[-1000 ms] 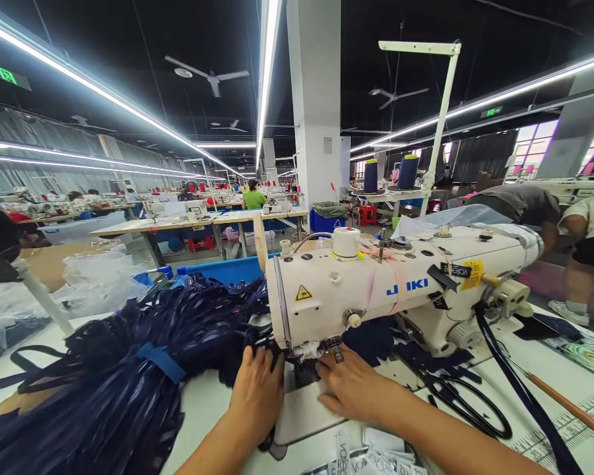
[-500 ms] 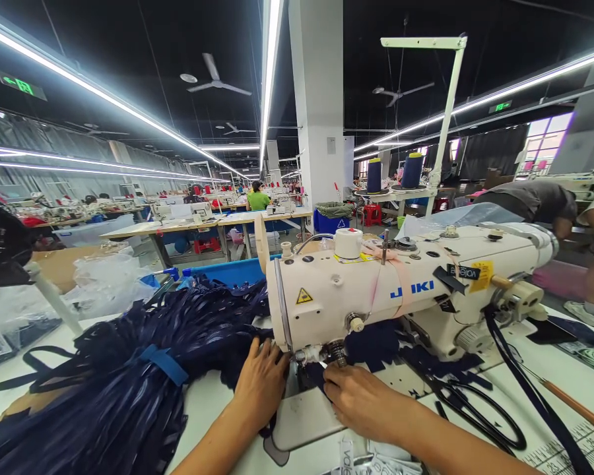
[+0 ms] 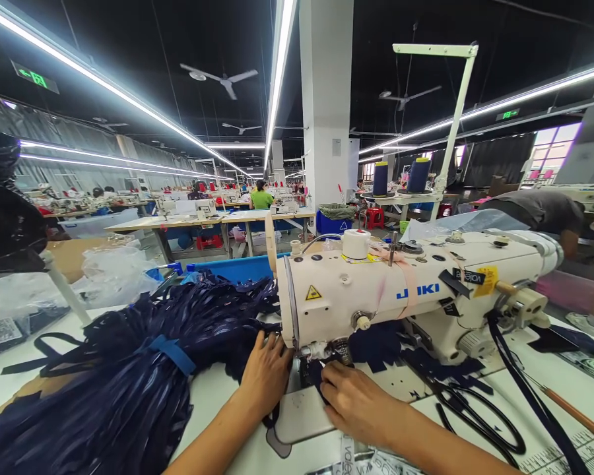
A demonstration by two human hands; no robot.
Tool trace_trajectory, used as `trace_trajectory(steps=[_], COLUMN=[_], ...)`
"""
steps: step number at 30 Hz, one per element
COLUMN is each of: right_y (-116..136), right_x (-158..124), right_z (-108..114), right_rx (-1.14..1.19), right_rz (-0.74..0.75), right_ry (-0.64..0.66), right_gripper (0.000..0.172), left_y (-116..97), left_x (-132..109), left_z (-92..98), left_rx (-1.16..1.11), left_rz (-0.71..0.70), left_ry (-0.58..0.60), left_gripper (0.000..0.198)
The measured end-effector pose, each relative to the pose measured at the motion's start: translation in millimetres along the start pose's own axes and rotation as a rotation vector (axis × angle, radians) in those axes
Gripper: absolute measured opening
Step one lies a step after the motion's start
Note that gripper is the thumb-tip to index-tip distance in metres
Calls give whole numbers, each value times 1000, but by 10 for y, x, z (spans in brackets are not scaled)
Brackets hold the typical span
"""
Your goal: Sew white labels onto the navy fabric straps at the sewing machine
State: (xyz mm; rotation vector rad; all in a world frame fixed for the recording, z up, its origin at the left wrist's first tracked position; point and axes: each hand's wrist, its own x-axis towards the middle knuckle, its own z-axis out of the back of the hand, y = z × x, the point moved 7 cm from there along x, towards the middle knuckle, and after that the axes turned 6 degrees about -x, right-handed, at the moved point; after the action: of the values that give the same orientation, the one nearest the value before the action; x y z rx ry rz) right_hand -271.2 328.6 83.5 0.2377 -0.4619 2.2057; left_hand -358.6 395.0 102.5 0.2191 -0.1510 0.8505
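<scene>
a: where are the two hands?
b: both are under the head of the white sewing machine [image 3: 346, 290], the left hand [image 3: 266, 373] just beside its end, the right hand [image 3: 354, 396] by the needle area.

a: are they holding anything?
b: the right hand's fingers are bent close together at the edge of a small dark cloth [image 3: 315, 375]; i can't tell whether they pinch it. the left hand's fingers are lowered, tips out of sight, so its grip can't be told either.

a: so the cloth lies where?
b: between the hands, nearer the right, at the machine's needle area.

a: and what's to the left?
b: a big bundle of navy strips [image 3: 103, 415], bound with a blue band [image 3: 173, 355], spreads on the worktop [image 3: 215, 412] beside the left hand.

a: the other side?
b: black-handled scissors [image 3: 448, 394] lie right of the right hand, and further right is a tool with a wooden handle [image 3: 577, 410]. printed white labels [image 3: 371, 463] sit below the right hand, nearer the wearer.
</scene>
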Motion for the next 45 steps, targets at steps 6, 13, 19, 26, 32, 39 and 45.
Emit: trace_trajectory(steps=[6, 13, 19, 26, 32, 39, 45], right_y=[60, 83, 47, -199, -282, -237, -46], right_x=[25, 67, 96, 49, -2, -43, -24], right_z=[-57, -93, -100, -136, -116, -116, -121], right_rx=[-20, -30, -19, 18, 34, 27, 61], right_rz=[13, -14, -26, -40, -42, -15, 6], right_ry=[5, -5, -4, 74, 79, -56, -84], right_gripper=[10, 9, 8, 18, 24, 20, 20], left_y=[9, 1, 3, -8, -59, 402, 558], left_x=[56, 115, 120, 52, -520, -1518, -1692], left_z=[-15, 0, 20, 48, 295, 918, 890], left_rx=[-1, -14, 5, 36, 142, 423, 346], left_rz=[-2, 0, 21, 49, -62, -237, -61], left_ry=[-14, -12, -4, 37, 57, -321, 12], left_gripper=[26, 26, 26, 23, 23, 43, 43])
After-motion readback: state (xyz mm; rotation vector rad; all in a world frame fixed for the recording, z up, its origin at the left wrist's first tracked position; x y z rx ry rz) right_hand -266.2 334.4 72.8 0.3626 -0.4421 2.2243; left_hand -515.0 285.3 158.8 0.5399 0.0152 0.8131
